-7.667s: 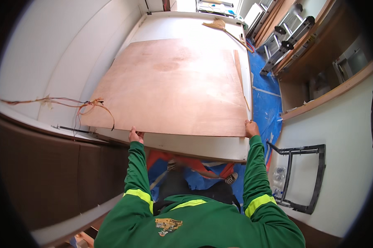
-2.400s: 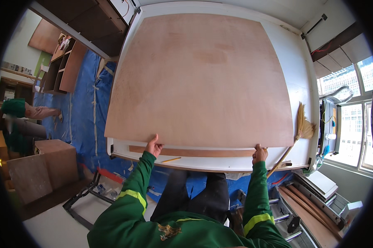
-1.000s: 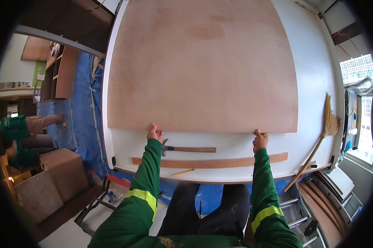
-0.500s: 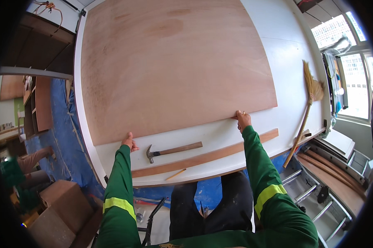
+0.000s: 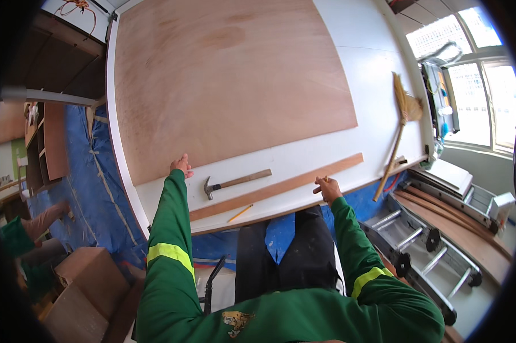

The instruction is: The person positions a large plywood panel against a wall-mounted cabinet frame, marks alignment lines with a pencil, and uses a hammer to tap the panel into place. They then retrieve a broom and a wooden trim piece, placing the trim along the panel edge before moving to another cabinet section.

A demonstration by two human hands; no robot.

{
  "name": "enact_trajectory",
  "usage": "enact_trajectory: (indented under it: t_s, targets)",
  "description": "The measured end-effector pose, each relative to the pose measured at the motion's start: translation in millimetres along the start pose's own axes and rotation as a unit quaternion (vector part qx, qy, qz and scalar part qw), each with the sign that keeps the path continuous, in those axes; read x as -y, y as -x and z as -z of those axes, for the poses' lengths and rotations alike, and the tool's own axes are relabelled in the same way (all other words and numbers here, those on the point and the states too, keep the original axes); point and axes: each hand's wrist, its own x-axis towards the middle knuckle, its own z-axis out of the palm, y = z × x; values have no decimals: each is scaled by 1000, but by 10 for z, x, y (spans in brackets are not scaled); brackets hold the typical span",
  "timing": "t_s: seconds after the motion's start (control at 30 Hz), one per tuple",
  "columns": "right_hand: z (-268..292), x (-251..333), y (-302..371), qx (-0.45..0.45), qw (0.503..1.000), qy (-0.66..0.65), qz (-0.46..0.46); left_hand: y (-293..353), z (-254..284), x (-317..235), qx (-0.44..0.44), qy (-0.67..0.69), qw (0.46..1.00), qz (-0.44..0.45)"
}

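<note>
A large brown plywood sheet [image 5: 235, 86] lies flat on a white panel-like work surface [image 5: 304, 151]. At the sheet's near left edge is my left hand [image 5: 181, 165], fingers stretched and apart, holding nothing that shows. My right hand [image 5: 328, 190] hovers off the sheet, by the front edge of the surface, its fingers loosely bent and apart with nothing visible in them. Between my hands a claw hammer [image 5: 238, 182] with a wooden handle rests on the white surface. Nearer to me lie a long narrow wood strip [image 5: 281, 188] and a yellow pencil [image 5: 240, 213].
A straw broom [image 5: 396, 137] lies across the right side of the surface. An aluminium ladder [image 5: 424, 246] and long boards [image 5: 441, 223] are at the lower right. Blue sheeting [image 5: 92, 171] covers the floor at left, where another person's arm [image 5: 44, 222] shows near brown boxes [image 5: 92, 274].
My right hand has let go of the plywood's near edge and drawn back toward me. My left hand stays by the edge. The whole view has shifted slightly.
</note>
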Motion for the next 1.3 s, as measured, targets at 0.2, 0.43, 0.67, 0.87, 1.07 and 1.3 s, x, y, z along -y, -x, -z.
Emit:
enact_trajectory:
  t_s: [0.2, 0.43, 0.67, 0.87, 1.07, 1.3]
  targets:
    - [681, -1056, 932, -123, 990, 10, -69, 666, -87, -207, 39, -57, 977, -199]
    - [1259, -1681, 424, -162, 987, -2, 18, 430, -321, 1123, 21, 258, 958, -122]
    - [1301, -442, -882, -116, 987, -107, -39, 581, -940, 830, 19, 458, 887, 55]
    - [1127, 129, -2068, -34, 968, -188, -160, 40, -1139, 451, 25, 463, 883, 77]
    - [759, 279, -2734, 18, 981, -181, -69, -151, -729, 215, 103, 317, 936, 117]
    - [492, 2050, -3026, -13, 997, -7, 80, -114, -627, 334, 58, 245, 965, 74]
